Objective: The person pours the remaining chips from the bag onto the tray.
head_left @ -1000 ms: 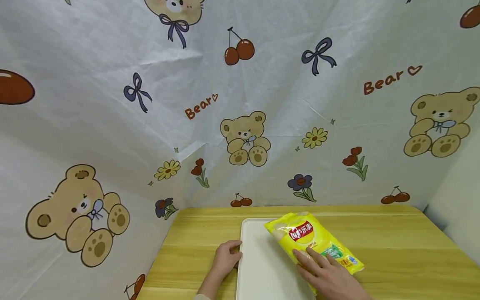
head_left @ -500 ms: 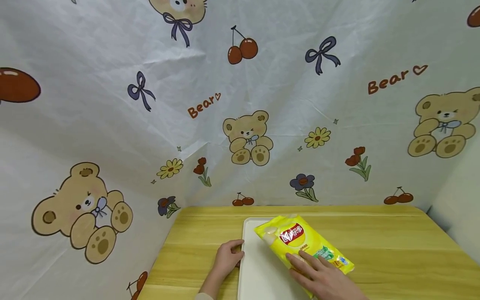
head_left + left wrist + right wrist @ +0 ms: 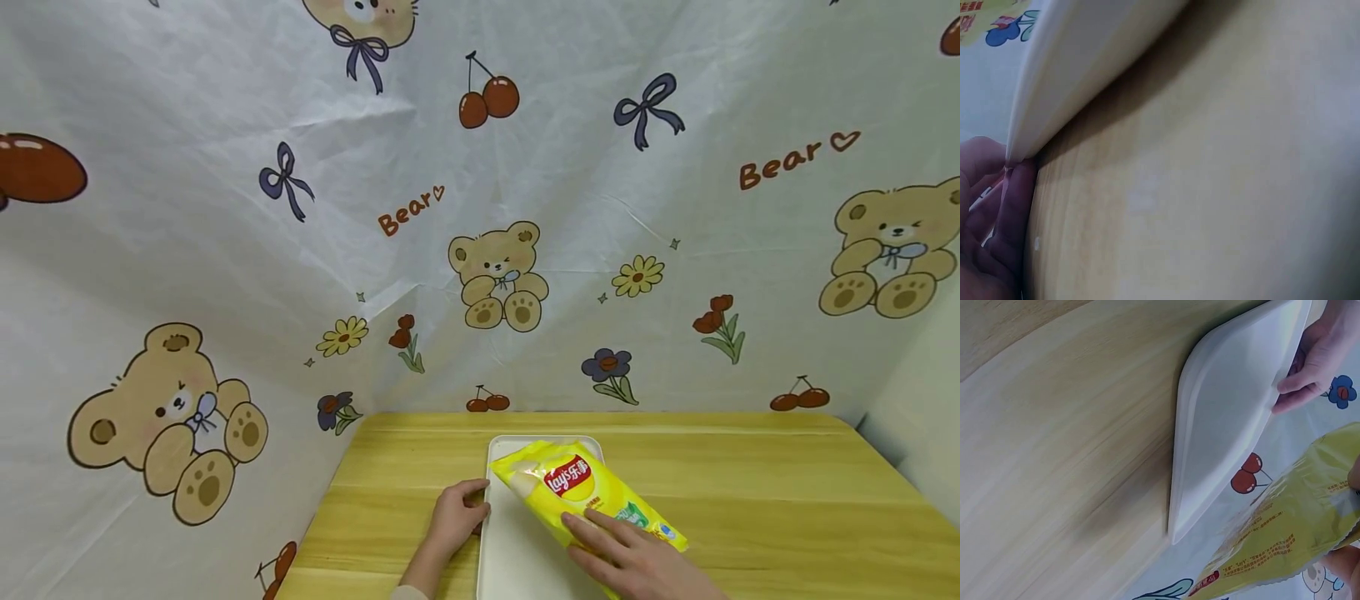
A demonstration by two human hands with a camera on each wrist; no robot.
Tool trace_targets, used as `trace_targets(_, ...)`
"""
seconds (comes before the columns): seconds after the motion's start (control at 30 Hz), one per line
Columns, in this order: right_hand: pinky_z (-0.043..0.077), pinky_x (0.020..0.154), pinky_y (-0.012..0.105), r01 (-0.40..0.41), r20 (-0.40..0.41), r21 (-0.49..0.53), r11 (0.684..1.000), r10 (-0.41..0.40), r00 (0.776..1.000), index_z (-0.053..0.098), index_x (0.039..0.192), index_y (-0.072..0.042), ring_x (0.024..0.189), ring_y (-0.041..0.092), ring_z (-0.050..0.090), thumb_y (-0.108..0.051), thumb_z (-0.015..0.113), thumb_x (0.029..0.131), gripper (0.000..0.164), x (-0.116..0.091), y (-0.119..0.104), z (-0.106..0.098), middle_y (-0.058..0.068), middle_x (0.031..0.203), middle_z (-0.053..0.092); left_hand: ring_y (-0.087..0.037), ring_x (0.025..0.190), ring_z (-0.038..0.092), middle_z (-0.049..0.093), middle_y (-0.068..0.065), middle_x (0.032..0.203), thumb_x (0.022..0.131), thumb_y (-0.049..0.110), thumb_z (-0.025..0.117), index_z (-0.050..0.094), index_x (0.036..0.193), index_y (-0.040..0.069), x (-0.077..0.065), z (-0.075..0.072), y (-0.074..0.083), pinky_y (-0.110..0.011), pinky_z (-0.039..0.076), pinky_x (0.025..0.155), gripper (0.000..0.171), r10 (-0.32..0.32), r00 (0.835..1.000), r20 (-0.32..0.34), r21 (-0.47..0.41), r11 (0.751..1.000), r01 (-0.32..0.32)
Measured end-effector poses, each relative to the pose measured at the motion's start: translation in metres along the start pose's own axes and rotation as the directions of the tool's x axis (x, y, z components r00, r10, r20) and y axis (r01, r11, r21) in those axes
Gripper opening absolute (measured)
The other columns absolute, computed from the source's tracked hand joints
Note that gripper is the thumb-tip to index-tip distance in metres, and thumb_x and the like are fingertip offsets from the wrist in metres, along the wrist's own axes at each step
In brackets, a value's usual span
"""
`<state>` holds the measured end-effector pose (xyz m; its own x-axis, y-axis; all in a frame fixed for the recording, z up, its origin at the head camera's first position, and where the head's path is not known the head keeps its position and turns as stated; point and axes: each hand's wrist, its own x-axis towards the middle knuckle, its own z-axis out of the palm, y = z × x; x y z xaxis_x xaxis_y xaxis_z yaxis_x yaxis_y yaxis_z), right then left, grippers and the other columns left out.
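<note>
Yellow chip bag lies slantwise across the white tray, its near end under the right hand and partly over the tray's right rim. Step in hand, by my reading: seating the bag on the tray. Next move likely calls for squaring it inside the rim. Right hand's fingers lie fairly straight on the bag, pressing, not gripping. Left hand, left of the bag, grips the tray's left edge with curled fingers. Wooden table underneath; bear-print cloth beyond both hands.
</note>
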<state>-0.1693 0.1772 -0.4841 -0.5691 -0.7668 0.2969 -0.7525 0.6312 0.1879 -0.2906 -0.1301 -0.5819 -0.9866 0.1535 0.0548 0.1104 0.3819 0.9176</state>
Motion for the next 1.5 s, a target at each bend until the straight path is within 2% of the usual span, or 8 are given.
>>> trace_targets(0.27, 0.057, 0.082, 0.028, 0.077, -0.094, -0.003, 0.997, -0.077, 0.993, 0.047, 0.14, -0.032, 0.126, 0.016, 0.05, -0.068, 0.045, 0.088, 0.063, 0.002, -0.001, 0.0, -0.006, 0.156, 0.032, -0.011, 0.063, 0.059, 0.066, -0.016, 0.107, 0.083, 0.004, 0.068, 0.064, 0.122, 0.003, 0.001, 0.0, 0.002, -0.023, 0.055, 0.051, 0.039, 0.015, 1.0, -0.015, 0.011, 1.0, -0.014)
trace_targets(0.53, 0.056, 0.083, 0.025, 0.113, -0.13, 0.034, 0.993, -0.108, 0.986, 0.047, 0.141, -0.029, 0.127, 0.015, 0.048, -0.063, 0.05, 0.089, 0.063, 0.002, 0.001, 0.0, -0.003, 0.155, 0.034, -0.009, 0.061, 0.057, 0.067, -0.014, 0.109, 0.082, 0.005, 0.069, 0.066, 0.12, 0.004, 0.001, 0.0, 0.0, -0.022, 0.053, 0.05, 0.038, 0.024, 0.999, -0.038, 0.046, 0.999, -0.023)
trace_targets(0.73, 0.056, 0.08, 0.019, 0.087, -0.116, 0.14, 0.986, -0.071, 0.991, 0.042, 0.144, -0.031, 0.125, 0.012, 0.048, -0.061, 0.053, 0.089, 0.064, 0.003, 0.0, -0.001, -0.005, 0.155, 0.033, -0.007, 0.06, 0.055, 0.068, -0.015, 0.11, 0.082, 0.005, 0.07, 0.067, 0.119, 0.006, 0.001, 0.0, 0.0, -0.022, 0.052, 0.05, 0.038, 0.036, 0.998, -0.043, 0.075, 0.997, -0.032)
trace_targets(0.93, 0.058, 0.081, 0.025, -0.004, -0.055, 0.281, 0.96, 0.021, 0.998, 0.039, 0.145, -0.037, 0.123, 0.012, 0.051, -0.062, 0.054, 0.087, 0.065, 0.003, -0.002, -0.004, -0.008, 0.156, 0.031, -0.008, 0.065, 0.054, 0.067, -0.014, 0.113, 0.081, 0.005, 0.07, 0.067, 0.12, 0.007, 0.001, 0.0, 0.0, -0.021, 0.051, 0.053, 0.038, 0.018, 0.999, -0.04, 0.08, 0.997, -0.015)
trace_targets(1.2, 0.057, 0.079, 0.022, -0.028, -0.06, 0.366, 0.93, 0.054, 0.997, 0.041, 0.143, -0.036, 0.115, 0.013, 0.056, -0.06, 0.058, 0.086, 0.064, 0.003, 0.0, -0.008, -0.007, 0.155, 0.031, -0.007, 0.064, 0.053, 0.068, -0.013, 0.112, 0.082, 0.006, 0.07, 0.066, 0.121, 0.006, 0.003, -0.001, 0.0, -0.02, 0.05, 0.053, 0.039, 0.024, 0.999, -0.045, 0.087, 0.996, -0.02)
trace_targets(1.3, 0.057, 0.08, 0.021, -0.035, -0.069, 0.382, 0.924, 0.067, 0.995, 0.041, 0.143, -0.036, 0.112, 0.012, 0.057, -0.051, 0.065, 0.085, 0.064, 0.004, 0.0, -0.009, -0.007, 0.155, 0.032, -0.007, 0.063, 0.053, 0.068, -0.012, 0.108, 0.082, 0.006, 0.07, 0.066, 0.121, 0.005, 0.003, -0.001, 0.0, -0.02, 0.05, 0.052, 0.039, 0.025, 0.999, -0.047, 0.098, 0.995, -0.021)
trace_targets(1.4, 0.057, 0.079, 0.021, -0.046, -0.074, 0.398, 0.916, 0.082, 0.994, 0.042, 0.143, -0.036, 0.107, 0.011, 0.057, -0.023, 0.076, 0.081, 0.072, 0.006, 0.001, -0.01, -0.005, 0.155, 0.034, -0.007, 0.062, 0.052, 0.068, -0.011, 0.105, 0.081, 0.005, 0.07, 0.067, 0.12, 0.005, 0.003, 0.0, -0.001, -0.021, 0.05, 0.052, 0.039, 0.03, 0.998, -0.049, 0.096, 0.995, -0.025)
trace_targets(1.5, 0.057, 0.079, 0.02, -0.063, -0.082, 0.403, 0.913, 0.105, 0.991, 0.042, 0.142, -0.036, 0.104, 0.01, 0.057, 0.002, 0.078, 0.072, 0.087, 0.007, 0.001, -0.011, -0.004, 0.154, 0.035, -0.007, 0.062, 0.053, 0.068, -0.011, 0.104, 0.081, 0.005, 0.07, 0.067, 0.12, 0.005, 0.003, 0.0, -0.001, -0.022, 0.051, 0.052, 0.039, 0.033, 0.998, -0.05, 0.095, 0.995, -0.028)
